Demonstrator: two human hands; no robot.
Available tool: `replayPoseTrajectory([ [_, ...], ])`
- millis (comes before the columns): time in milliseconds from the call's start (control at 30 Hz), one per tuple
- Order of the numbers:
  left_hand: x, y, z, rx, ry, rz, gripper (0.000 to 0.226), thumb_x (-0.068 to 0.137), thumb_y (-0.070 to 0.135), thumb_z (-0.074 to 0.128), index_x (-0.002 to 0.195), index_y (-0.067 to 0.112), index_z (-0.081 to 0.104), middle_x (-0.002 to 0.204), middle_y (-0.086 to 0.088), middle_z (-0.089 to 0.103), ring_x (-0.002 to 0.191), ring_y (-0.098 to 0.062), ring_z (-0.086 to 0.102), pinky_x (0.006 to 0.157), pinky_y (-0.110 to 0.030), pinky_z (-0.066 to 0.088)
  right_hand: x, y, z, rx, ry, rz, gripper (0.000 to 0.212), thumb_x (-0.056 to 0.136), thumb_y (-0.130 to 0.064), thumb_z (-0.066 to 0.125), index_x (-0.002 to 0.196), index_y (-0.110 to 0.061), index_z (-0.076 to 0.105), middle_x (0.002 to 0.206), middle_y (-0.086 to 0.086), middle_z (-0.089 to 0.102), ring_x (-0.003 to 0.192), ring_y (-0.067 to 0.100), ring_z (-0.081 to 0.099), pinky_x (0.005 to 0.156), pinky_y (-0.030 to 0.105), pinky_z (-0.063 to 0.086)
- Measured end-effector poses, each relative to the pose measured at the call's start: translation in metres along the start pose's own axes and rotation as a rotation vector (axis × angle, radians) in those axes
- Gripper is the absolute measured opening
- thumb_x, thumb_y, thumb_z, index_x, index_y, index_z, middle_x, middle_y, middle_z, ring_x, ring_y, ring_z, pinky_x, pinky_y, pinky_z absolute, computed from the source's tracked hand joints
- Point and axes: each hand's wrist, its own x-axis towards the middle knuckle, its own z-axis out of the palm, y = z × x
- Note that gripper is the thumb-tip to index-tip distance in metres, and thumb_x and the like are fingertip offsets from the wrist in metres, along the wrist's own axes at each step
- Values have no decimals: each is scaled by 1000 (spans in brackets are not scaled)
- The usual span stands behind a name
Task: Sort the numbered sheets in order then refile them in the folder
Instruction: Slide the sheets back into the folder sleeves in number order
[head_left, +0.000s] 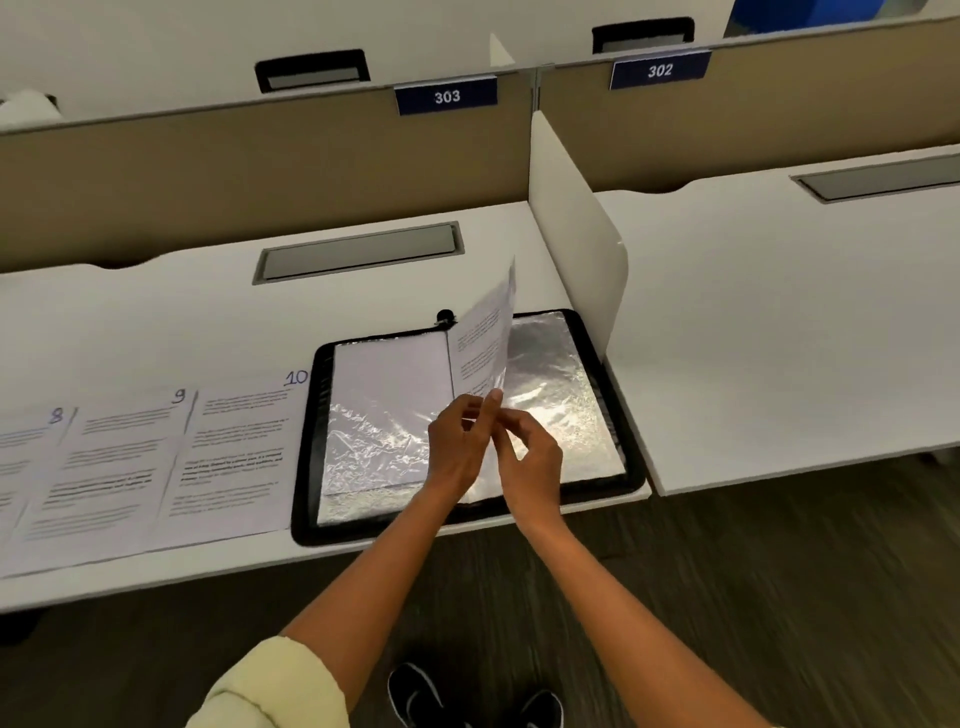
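Desk (156, 322): white, carrying your whole job; partition plates behind read 303 (445, 96) and 302 (660, 70).

Folder (621, 415): black-edged, open flat at the desk's right end, crinkled clear sleeves showing.

Loose sheets: marked 8 (56, 415), 9 (178, 396) and 10 (296, 378), overlapped in a row left of the folder.

Raised sleeve (483, 338): printed page inside, upright near the spine. Your left hand (457, 441) and right hand (530, 457) both pinch its lower edge.

Step, as judged: refiling. Next, part the sleeve mouth cleanly.
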Motion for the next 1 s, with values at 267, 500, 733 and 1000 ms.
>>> replayPoseTrajectory([
  [267, -9, -18, -74, 52, 298, -73, 22, 95, 31, 61, 88, 11, 66, 81, -6, 70, 74, -20, 66, 67, -30, 56, -16, -5, 55, -92, -341, -132, 25, 96, -11, 62, 118, -19, 68, 111, -14, 67, 100, -19, 55, 92, 1, 38],
  [500, -20, -51, -128, 53, 360, -180, 12, 96, 22, 61, 87, 15, 65, 78, -3, 70, 66, -13, 68, 64, -27, 58, -20, 35, 86, -422, -399, 17, 45, 98, -22, 58, 142, -21, 48, 147, 0, 47, 135, 17, 43, 113, 26, 30],
  [733, -37, -107, -178, -19, 278, -379, 14, 90, 13, 68, 103, 7, 68, 84, -10, 71, 68, -19, 70, 57, -18, 56, -36, 67, 97, -792, -582, 31, 47, 99, -39, 56, 142, -24, 51, 158, 10, 31, 146, 27, 26, 121, 38, 21],
  [1000, -53, -158, -234, 88, 164, -370, 16, 91, 9, 65, 107, 9, 65, 85, -7, 71, 77, -18, 68, 74, -30, 59, -56, 63, 122, -1063, -471, -29, 41, 98, -46, 54, 130, -22, 61, 150, 12, 44, 138, 29, 40, 114, 40, 32],
])
